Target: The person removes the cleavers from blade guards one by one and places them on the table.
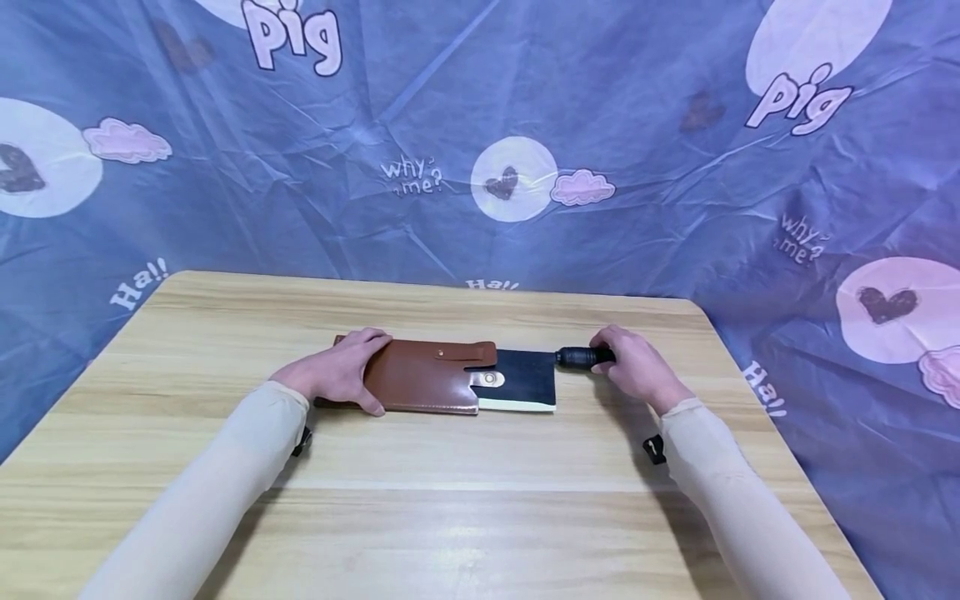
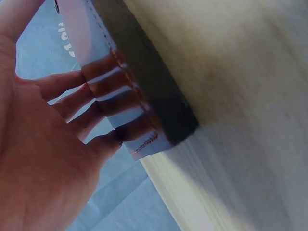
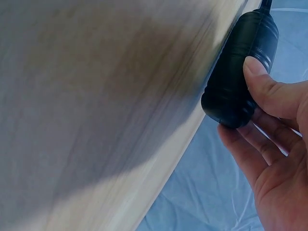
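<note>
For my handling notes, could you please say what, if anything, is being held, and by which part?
The right grip holds the cleaver by the butt end of its black handle; the left grip rests, spread, on the brown sheath.

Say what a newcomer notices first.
Probably the rectangular black cleaver blade, partly out of a shiny brown leather-like sheath on the wood-grained table. The left hand holds the sheath; the right hand grips the ribbed black handle. Behind the table hangs crumpled blue cloth with "pig" lettering.
</note>
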Motion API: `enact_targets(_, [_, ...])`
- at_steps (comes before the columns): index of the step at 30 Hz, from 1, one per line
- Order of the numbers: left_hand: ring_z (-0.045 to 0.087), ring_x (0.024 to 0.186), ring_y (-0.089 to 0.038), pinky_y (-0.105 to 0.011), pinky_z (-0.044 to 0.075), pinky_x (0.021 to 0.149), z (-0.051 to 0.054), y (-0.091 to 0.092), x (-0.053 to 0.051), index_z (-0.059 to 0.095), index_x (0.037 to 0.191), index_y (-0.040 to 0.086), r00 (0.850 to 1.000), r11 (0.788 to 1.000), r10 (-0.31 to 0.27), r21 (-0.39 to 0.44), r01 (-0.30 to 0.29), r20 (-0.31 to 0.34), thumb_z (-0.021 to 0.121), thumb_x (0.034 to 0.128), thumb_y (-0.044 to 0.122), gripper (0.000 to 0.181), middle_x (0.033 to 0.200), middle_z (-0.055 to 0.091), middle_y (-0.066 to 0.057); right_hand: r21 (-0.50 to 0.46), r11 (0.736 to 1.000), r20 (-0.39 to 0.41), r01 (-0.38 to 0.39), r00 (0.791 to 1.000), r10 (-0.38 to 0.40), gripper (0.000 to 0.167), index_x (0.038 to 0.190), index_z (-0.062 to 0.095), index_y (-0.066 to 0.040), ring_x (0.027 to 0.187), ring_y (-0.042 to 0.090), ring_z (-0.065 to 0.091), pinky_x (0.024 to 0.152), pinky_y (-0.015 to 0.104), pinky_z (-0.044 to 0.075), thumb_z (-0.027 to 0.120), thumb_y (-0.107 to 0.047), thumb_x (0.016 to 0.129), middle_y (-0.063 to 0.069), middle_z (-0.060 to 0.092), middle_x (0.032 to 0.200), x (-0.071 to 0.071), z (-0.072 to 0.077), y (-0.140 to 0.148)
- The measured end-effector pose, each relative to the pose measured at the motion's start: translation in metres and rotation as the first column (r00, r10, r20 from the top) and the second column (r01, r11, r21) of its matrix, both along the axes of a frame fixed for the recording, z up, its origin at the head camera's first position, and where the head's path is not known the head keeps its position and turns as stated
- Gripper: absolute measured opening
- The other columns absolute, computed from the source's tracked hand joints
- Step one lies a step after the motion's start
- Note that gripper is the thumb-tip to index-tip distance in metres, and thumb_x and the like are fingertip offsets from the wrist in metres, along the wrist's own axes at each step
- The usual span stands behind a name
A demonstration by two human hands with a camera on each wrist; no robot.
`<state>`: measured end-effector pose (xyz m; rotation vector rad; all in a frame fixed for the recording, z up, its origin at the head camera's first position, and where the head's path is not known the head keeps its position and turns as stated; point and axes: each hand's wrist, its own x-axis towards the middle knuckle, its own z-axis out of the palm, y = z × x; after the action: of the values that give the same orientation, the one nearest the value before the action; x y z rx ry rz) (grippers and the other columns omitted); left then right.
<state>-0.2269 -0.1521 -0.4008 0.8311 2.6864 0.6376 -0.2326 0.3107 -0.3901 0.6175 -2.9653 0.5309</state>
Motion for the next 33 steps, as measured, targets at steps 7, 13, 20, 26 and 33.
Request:
enact_targets(7, [0.027, 0.138, -0.039, -0.055, 0.028, 0.107, -0.0007, 0.0009, 0.0, 0.031, 0.149, -0.007, 1.0, 1.0, 0.007, -0.008, -0.007, 0.009, 0.09, 0.0636, 0.035, 0.112, 0.15, 0.03, -0.022, -0.007, 1.0, 0.021, 0.018, 1.0, -0.018, 0.029, 0.109, 0.065, 0.002, 0.103, 0.038, 0.06, 0.093, 0.054, 0.043, 0.076, -0.002, 0.082, 0.014, 0.063, 0.107, 0.0012, -0.0013, 0.0006])
enact_targets(13, [0.027, 0.137, -0.039, -0.055, 0.029, 0.107, -0.0038, 0.0036, 0.0013, 0.031, 0.149, -0.007, 1.0, 1.0, -0.001, -0.007, 0.002, 0.02, 0.09, 0.0647, 0.036, 0.112, 0.15, 0.03, -0.022, 0.0, 1.0, 0.031, 0.022, 0.999, -0.022, 0.031, 0.11, 0.065, 0.002, 0.105, 0.041, 0.059, 0.094, 0.055, 0.043, 0.076, -0.001, 0.082, 0.015, 0.063, 0.109, 0.0033, -0.0034, 0.0034])
enact_targets(20, [0.027, 0.136, -0.04, -0.056, 0.029, 0.107, -0.0035, 0.0042, 0.0007, 0.032, 0.148, -0.008, 1.0, 1.0, 0.002, 0.001, -0.002, 0.008, 0.09, 0.064, 0.035, 0.111, 0.149, 0.031, -0.023, -0.008, 1.0, 0.017, 0.009, 1.0, -0.009, 0.03, 0.109, 0.065, 0.002, 0.104, 0.039, 0.059, 0.093, 0.055, 0.043, 0.076, -0.001, 0.082, 0.014, 0.063, 0.107, 0.0029, -0.0035, 0.0043])
enact_targets(26, [0.027, 0.137, -0.04, -0.056, 0.028, 0.107, -0.0012, 0.0044, 0.0013, 0.031, 0.148, -0.009, 1.0, 1.0, 0.005, -0.008, -0.005, 0.009, 0.091, 0.064, 0.034, 0.111, 0.15, 0.03, -0.024, -0.009, 1.0, 0.013, 0.015, 1.0, -0.015, 0.03, 0.108, 0.065, 0.001, 0.103, 0.038, 0.06, 0.093, 0.054, 0.043, 0.077, -0.001, 0.081, 0.014, 0.064, 0.107, 0.0025, -0.0037, 0.0044])
enact_targets(33, [0.024, 0.139, -0.041, -0.057, 0.027, 0.108, 0.0008, 0.0034, 0.0022, 0.03, 0.149, -0.008, 1.0, 1.0, 0.016, -0.027, -0.016, 0.014, 0.09, 0.0647, 0.033, 0.112, 0.151, 0.028, -0.024, -0.019, 1.0, 0.007, 0.018, 1.0, -0.018, 0.03, 0.108, 0.065, 0.001, 0.103, 0.039, 0.06, 0.093, 0.054, 0.043, 0.077, -0.001, 0.081, 0.015, 0.064, 0.107, 0.0003, -0.0034, 0.0031])
